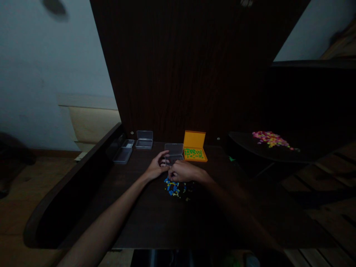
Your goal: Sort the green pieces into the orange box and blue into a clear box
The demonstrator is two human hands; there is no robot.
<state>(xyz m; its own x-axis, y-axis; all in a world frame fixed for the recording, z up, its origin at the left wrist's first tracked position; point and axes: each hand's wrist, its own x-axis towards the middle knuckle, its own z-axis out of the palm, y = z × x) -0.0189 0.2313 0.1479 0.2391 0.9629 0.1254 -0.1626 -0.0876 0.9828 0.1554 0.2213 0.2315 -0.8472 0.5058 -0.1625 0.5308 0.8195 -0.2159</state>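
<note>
Head view: left hand [155, 168] grips an open clear box [174, 150]; right hand [182, 171] is bunched beside it, its hold unclear. Green pieces [194, 153] lie in the orange box [194, 139].

Dark table [144, 218] bears clear boxes [144, 139], an orange box [194, 150] — and coloured bits [174, 188].
</note>
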